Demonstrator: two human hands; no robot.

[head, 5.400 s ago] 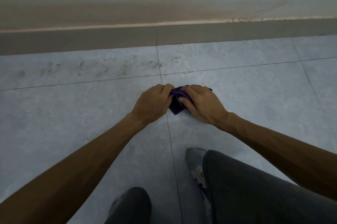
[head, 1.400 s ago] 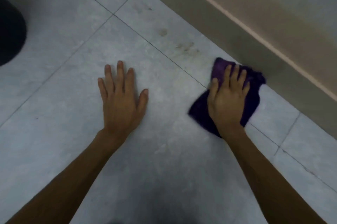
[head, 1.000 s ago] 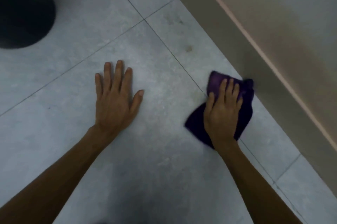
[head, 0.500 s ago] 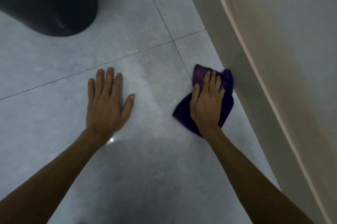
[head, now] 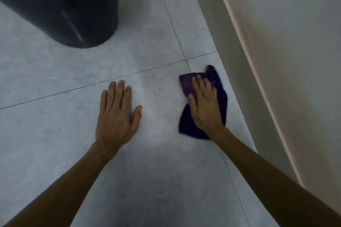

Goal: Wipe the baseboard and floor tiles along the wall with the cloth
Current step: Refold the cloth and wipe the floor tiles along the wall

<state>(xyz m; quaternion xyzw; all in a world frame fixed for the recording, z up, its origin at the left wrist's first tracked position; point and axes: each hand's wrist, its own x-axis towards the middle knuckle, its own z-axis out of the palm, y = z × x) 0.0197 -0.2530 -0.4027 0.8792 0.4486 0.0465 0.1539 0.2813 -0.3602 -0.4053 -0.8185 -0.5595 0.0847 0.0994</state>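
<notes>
Mid-wipe at centre right of the frame, my right hand (head: 204, 108) presses flat on the cloth (head: 203, 101) beside the baseboard (head: 239, 71), left hand (head: 116, 114) open, bracing on the tiles (head: 55, 134); next, likely a sweep along the wall.

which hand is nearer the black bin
Left. The left hand lies flat on the tile just below the bin; the right hand presses the cloth further off, beside the baseboard.

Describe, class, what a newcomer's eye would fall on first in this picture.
The purple cloth stands out on the grey floor tiles, pressed flat under the right hand close to the baseboard. The left hand lies spread on a tile beside it. A large black bin fills the upper left.
</notes>
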